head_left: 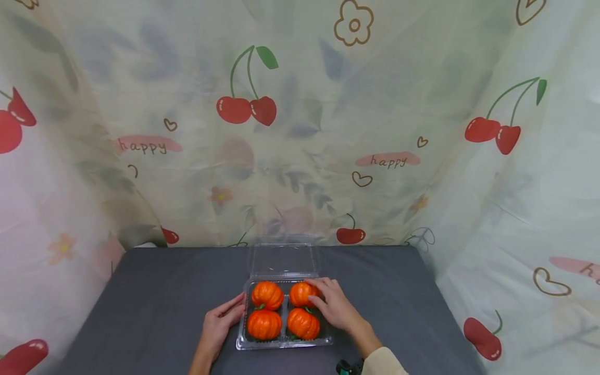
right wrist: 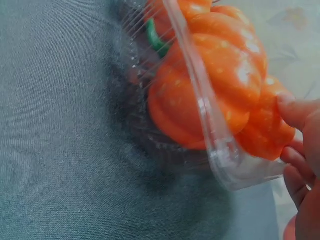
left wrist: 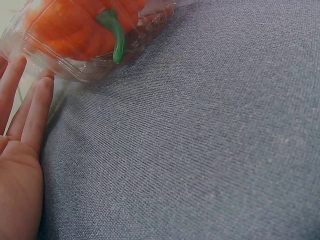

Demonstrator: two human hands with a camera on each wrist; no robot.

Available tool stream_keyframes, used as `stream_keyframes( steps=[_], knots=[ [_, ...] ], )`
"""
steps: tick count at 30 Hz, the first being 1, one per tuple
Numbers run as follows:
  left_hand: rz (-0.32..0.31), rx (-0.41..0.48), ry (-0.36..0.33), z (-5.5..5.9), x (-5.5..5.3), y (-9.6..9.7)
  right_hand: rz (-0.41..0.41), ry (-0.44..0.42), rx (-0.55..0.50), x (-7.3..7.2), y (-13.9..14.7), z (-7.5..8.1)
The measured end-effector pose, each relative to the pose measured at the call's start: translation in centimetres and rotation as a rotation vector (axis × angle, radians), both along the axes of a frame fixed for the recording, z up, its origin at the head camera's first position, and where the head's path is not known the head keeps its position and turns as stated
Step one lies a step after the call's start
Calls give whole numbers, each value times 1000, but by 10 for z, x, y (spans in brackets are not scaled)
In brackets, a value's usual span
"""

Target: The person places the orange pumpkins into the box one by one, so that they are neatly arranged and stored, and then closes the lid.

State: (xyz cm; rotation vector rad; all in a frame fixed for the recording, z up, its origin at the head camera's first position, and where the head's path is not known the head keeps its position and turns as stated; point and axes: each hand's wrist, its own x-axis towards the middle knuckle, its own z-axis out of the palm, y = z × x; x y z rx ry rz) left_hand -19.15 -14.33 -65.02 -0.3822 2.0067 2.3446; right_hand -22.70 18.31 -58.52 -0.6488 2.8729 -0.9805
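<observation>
A clear plastic clamshell box [head_left: 323, 341] lies with its lid [head_left: 283, 260] folded back toward the rear. Inside sit several small orange pumpkins with green stems, two rows deep. My right hand [head_left: 337, 308] reaches over the box's right side and grips the far right pumpkin [head_left: 300, 294] between thumb and fingers. Nearer to me is the front right pumpkin [head_left: 303, 324]. On the other side, my left hand [head_left: 219, 325] rests with fairly straight fingers against the box's left wall. In the left wrist view, fingertips [left wrist: 45, 87] are right at the clear plastic.
A dark grey cloth [head_left: 178, 291] covers the table under the box. Patterned curtains [head_left: 300, 130] with cherries hang behind and on both sides. A small black object [head_left: 344, 367] is by the right sleeve [head_left: 384, 362].
</observation>
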Motion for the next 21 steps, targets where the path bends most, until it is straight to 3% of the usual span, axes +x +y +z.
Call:
stream_keyframes(
  steps=[11,21],
  knots=[
    [-3,4,-8,2,-1,-1,-66,-3,-88,0,-2,1],
    [1,-11,-33,4,0,-1,-276,109,-245,-9,-6,-8]
  ],
)
